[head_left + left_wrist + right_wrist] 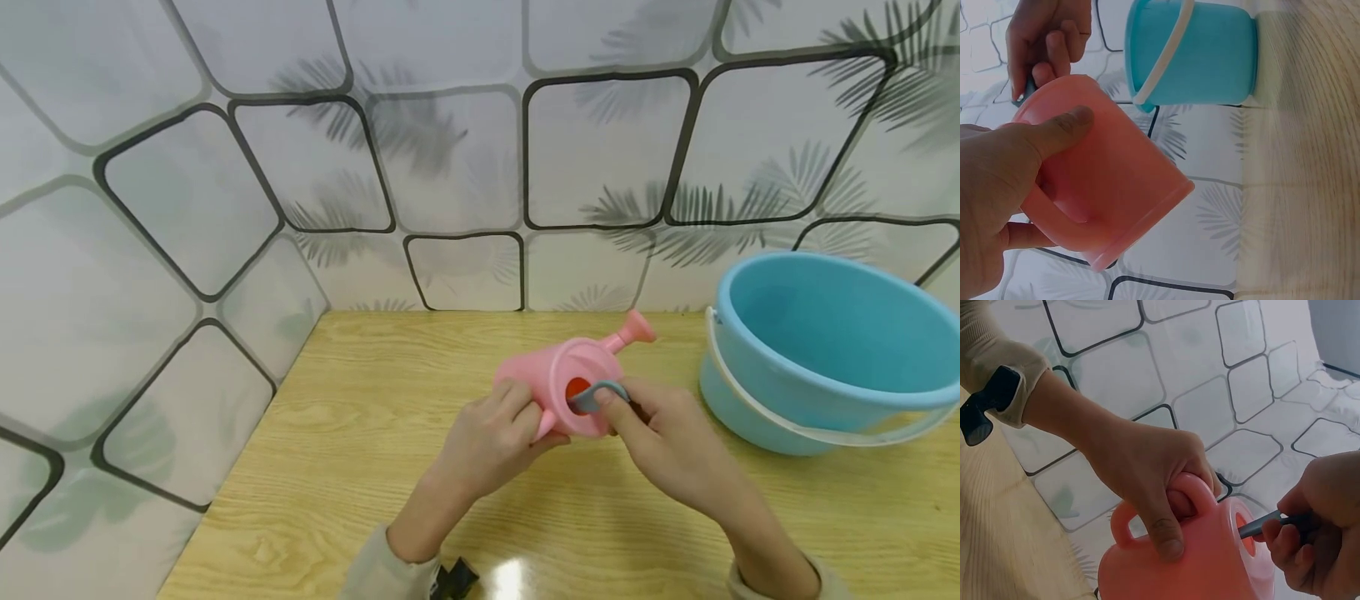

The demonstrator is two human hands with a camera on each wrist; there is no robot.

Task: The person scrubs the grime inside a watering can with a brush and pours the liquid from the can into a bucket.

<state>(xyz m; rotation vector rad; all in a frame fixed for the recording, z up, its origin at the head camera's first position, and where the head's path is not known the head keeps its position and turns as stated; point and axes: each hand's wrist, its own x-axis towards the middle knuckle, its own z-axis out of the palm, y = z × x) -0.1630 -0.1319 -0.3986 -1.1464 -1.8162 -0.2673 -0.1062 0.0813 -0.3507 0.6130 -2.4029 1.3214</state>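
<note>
A pink watering can [532, 367] is held tilted above the table, its round opening facing my right hand and its spout pointing up to the right. My left hand [491, 437] grips the can's handle, the thumb lying along the can's side in the left wrist view [1060, 128]. My right hand [671, 446] pinches a grey-blue tool [600, 392], whose far end is inside the opening. Something orange-red [577, 388] shows within the opening. What the tool's hidden end touches cannot be seen.
A light blue bucket [795, 417] with a white handle stands on the wooden table [337, 400] to the right. A patterned wall [465, 158] rises behind the table and on the left. A black device [997, 397] is strapped at the left sleeve.
</note>
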